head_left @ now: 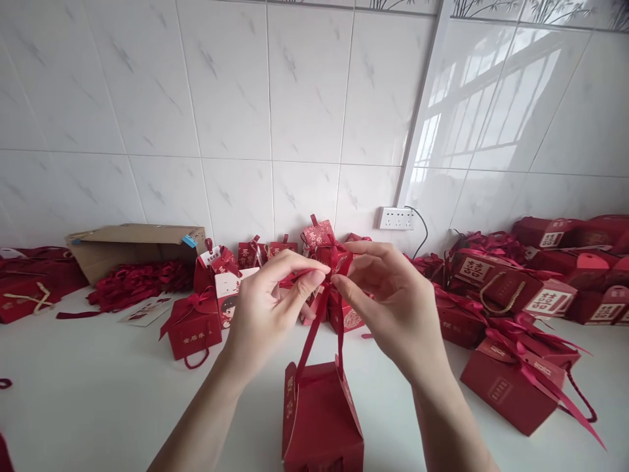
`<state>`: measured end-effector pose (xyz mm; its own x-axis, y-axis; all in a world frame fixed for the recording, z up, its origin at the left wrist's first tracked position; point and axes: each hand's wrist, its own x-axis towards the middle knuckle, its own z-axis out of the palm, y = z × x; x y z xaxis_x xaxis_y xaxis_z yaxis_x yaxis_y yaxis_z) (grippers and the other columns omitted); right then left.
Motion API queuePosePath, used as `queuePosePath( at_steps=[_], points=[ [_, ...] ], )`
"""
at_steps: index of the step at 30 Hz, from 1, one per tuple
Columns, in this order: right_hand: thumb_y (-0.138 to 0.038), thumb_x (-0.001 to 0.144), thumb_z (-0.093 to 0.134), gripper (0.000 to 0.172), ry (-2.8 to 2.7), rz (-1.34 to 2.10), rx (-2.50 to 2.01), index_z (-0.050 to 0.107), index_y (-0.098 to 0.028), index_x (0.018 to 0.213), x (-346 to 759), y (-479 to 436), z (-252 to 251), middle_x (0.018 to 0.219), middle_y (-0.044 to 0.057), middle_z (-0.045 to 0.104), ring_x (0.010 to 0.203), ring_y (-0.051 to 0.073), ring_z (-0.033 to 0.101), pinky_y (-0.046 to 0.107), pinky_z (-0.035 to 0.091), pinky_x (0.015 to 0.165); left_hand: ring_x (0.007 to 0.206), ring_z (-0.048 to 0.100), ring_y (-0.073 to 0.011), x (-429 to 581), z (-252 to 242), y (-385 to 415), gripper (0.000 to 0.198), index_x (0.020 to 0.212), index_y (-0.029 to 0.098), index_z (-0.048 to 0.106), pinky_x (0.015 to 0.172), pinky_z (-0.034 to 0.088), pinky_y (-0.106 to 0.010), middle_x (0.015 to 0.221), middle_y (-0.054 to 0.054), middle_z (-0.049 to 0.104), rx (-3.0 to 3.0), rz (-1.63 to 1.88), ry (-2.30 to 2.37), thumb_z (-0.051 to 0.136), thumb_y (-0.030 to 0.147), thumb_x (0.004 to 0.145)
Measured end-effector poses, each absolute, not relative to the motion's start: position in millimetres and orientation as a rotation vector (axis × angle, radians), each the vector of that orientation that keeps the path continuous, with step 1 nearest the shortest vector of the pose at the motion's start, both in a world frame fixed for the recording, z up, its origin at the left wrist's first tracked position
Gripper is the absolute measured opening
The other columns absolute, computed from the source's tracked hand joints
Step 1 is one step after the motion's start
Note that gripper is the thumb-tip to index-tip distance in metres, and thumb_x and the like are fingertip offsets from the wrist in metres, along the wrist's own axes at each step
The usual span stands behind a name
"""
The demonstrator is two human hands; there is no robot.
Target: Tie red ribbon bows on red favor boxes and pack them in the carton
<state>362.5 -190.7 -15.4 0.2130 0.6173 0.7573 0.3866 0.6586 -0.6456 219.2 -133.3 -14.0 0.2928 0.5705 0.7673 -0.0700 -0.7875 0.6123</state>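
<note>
A red ribbon (314,334) runs up in two strands from a red gift box (324,413) at the bottom centre. Above the box, my left hand (280,295) pinches the ribbon between thumb and forefinger. My right hand (388,295) closes on the ribbon from the other side, its fingertips close to those of my left. Between them the ribbon is looped and crossed; the exact knot is hard to make out. The box stands on the white table with its top flaps raised and leaning inward.
Red boxes with bows (521,380) crowd the right side. A small red box (194,328) stands left of my hands. Behind it lies a cardboard carton (137,233) with red ribbons (140,283). A power strip (396,218) is on the tiled wall.
</note>
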Motion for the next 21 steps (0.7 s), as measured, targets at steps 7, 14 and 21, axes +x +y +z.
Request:
queuePosePath(
  at_steps=[7,14,21],
  points=[
    [-0.021,0.077,0.069,0.045,-1.365,0.19,-0.873,0.052,-0.026,0.118,361.6,-186.4,-15.9,0.075,-0.004,0.058,0.066,0.01,0.058,0.023,0.054,0.061,0.078,0.064,-0.0137,229.0,-19.1,-129.2,0.021,0.082,0.019,0.069,0.072,0.052,-0.021,0.079,-0.003,0.067,1.753,1.401,0.353,0.061,0.038,0.084],
    [-0.023,0.075,0.071,0.031,-1.306,0.487,-0.752,0.059,-0.02,0.104,369.5,-181.9,-10.4,0.078,-0.001,0.065,0.074,0.012,0.064,0.026,0.057,0.069,0.068,0.061,-0.0126,234.2,-23.9,-124.8,0.023,0.082,0.019,0.066,0.053,0.048,-0.02,0.085,-0.004,0.067,1.472,1.13,0.22,0.062,0.042,0.082],
    [-0.022,0.075,0.07,0.026,-1.274,0.386,-0.788,0.06,-0.021,0.099,370.9,-180.0,-11.7,0.074,-0.003,0.064,0.068,0.012,0.065,0.024,0.057,0.062,0.058,0.06,-0.0123,232.9,-22.6,-125.3,0.03,0.068,0.015,0.064,0.05,0.047,-0.021,0.064,-0.002,0.064,1.69,1.024,0.343,0.062,0.042,0.082]
  ],
)
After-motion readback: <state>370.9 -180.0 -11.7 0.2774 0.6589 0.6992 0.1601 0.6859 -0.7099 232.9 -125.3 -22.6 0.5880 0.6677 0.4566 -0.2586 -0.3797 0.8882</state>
